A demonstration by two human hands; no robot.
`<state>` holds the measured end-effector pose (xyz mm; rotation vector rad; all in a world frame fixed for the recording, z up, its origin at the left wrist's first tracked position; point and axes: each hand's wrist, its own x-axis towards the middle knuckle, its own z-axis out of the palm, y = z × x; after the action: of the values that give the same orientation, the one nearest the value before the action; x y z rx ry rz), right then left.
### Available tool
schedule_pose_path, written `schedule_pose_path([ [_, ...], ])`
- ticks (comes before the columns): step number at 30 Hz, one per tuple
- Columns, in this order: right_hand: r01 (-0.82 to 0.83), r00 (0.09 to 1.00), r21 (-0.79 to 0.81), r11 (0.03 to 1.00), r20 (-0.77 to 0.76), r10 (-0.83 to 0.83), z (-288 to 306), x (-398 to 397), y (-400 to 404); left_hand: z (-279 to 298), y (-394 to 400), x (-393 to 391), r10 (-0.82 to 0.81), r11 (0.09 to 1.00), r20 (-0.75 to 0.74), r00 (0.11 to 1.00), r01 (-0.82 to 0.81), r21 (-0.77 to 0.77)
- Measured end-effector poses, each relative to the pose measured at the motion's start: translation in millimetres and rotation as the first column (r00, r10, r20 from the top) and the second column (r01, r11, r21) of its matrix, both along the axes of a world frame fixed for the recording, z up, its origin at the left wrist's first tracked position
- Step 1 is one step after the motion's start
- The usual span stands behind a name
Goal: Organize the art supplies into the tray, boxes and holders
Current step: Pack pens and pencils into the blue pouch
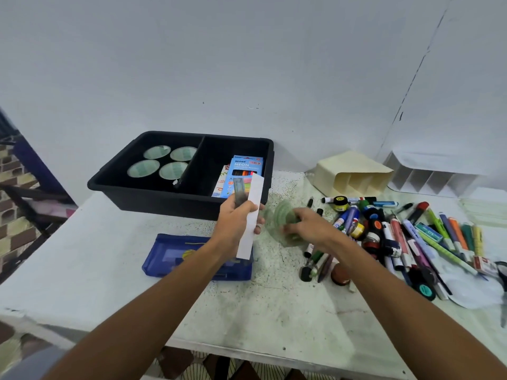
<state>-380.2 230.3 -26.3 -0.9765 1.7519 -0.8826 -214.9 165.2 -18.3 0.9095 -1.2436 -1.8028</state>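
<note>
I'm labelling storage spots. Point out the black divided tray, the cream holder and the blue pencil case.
black divided tray (153,197): head view, front outer wall.
cream holder (348,163): head view, top face.
blue pencil case (170,249): head view, left part of the lid.

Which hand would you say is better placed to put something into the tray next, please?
Left. The left hand already grips a white strip beside the tray; the right hand is blurred, nearer the markers.
</note>
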Motion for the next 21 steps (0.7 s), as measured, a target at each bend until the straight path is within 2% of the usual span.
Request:
schedule_pose_path([
  [2,0.097,0.951,-0.056,0.994,0.299,-0.076,4,-4,10,0,2,-5,0.044,0.998,0.018,0.999,-0.043,-0.045],
  [3,0.127,0.914,-0.074,0.989,0.397,-0.088,6,-5,14,0,4,-7,0.059,0.996,0.024,0.998,-0.058,-0.061],
  [5,0.151,0.868,-0.113,0.982,0.491,-0.077,9,-5,21,-1,6,-14,0.065,0.995,0.046,0.997,-0.061,-0.083],
  [9,0.250,0.816,-0.160,0.955,0.566,-0.118,11,1,24,5,14,-27,0.047,0.992,0.099,0.994,-0.035,-0.120],
  [16,0.364,0.835,-0.182,0.913,0.498,-0.234,4,13,18,18,15,-34,0.034,0.999,0.023,0.999,-0.034,0.002],
  [21,0.248,0.759,-0.076,0.966,0.634,-0.145,3,16,22,26,12,-32,0.025,0.996,-0.085,0.996,-0.017,0.085],
])
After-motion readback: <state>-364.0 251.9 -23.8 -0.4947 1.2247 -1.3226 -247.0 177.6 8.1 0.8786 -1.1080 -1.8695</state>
